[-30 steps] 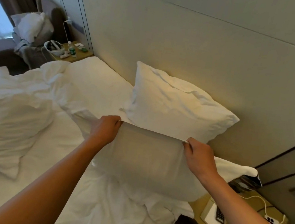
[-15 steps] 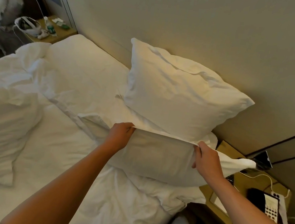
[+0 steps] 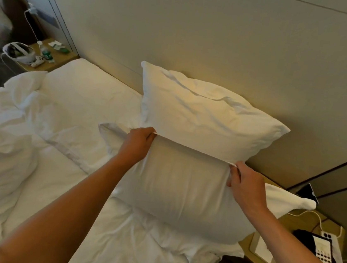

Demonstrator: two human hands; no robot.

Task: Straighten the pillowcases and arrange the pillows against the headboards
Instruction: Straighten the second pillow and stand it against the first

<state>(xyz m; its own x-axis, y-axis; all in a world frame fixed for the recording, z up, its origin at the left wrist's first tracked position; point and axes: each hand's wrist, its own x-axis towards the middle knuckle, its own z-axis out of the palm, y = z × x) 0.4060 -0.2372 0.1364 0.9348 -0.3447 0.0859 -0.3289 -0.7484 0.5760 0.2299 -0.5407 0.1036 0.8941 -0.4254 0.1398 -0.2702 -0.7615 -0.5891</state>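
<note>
Far nightstand (image 3: 53, 61): upper left of frame, wood top; carries a white headset-like item, a small bottle with a green label and a white cable running up the wall. Detail too small to read.
Duvet (image 3: 4, 144): rumpled white heap along the left edge, spilling toward lower centre.
Flat pillow (image 3: 86, 91): centre left, lying flat on the mattress, its far edge at the headboard.
Left hand (image 3: 137, 142): centre of frame, fingers curled over the upper left corner of the front pillow's case, pinching the fabric edge.
Front pillow (image 3: 183, 188): centre, held upright between both hands; top hem pulled into a taut straight line from hand to hand. It stands just in front of the rear pillow and overlaps its lower part.
Rear pillow (image 3: 202, 115): upper centre, propped upright and leaning against the headboard (image 3: 222, 39).
Right hand (image 3: 245, 182): centre right, thumb and fingers gripping the upper right corner of the same case.
Near nightstand (image 3: 312, 231): lower right; holds a dark telephone with keypad (image 3: 319, 249), a white cable and a white card.
</note>
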